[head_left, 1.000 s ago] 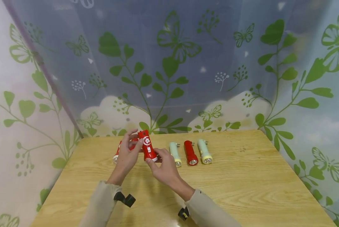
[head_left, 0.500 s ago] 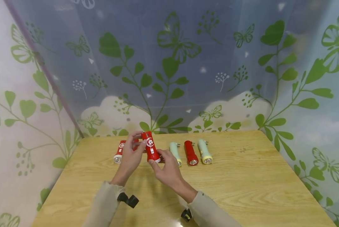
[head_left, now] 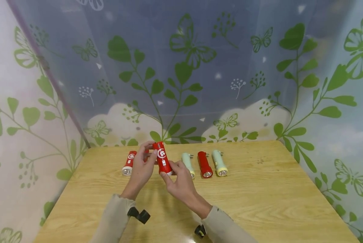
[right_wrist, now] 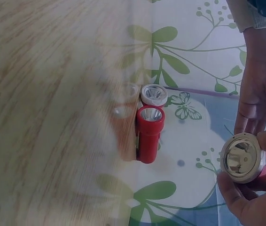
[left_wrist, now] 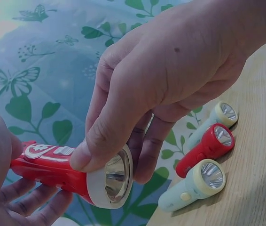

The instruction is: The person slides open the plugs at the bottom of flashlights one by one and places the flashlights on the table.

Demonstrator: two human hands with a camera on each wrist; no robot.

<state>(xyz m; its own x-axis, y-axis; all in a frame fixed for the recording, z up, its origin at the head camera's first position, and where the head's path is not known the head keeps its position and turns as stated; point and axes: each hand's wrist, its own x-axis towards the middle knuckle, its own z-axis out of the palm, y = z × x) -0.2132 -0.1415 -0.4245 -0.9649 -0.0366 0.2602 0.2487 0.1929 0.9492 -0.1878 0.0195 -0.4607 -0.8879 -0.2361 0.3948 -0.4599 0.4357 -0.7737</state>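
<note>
Both hands hold a red flashlight (head_left: 162, 158) with a white rim and a white emblem, raised over the table. My left hand (head_left: 142, 170) grips its tail end, thumb along the side. Around the head end, the thumb and fingers of my right hand (head_left: 181, 185) pinch it close to the white rim (left_wrist: 93, 188). Its lens (right_wrist: 242, 158) faces the right wrist camera and looks unlit. A similar red flashlight with a white rim (head_left: 130, 163) lies left of my left hand. Another red flashlight (right_wrist: 149, 134) beside it is mostly hidden behind that hand in the head view.
Right of the hands, a pale green flashlight (head_left: 186, 160), a plain red one (head_left: 204, 164) and another pale green one (head_left: 219, 163) lie in a row on the wooden table (head_left: 260, 195). A leaf-patterned curtain (head_left: 187, 84) hangs behind the table's far edge.
Both hands have shifted slightly right and nearer with the held flashlight, mostly in the first half second. More of the flashlight at far left now shows. The grip looks the same.
</note>
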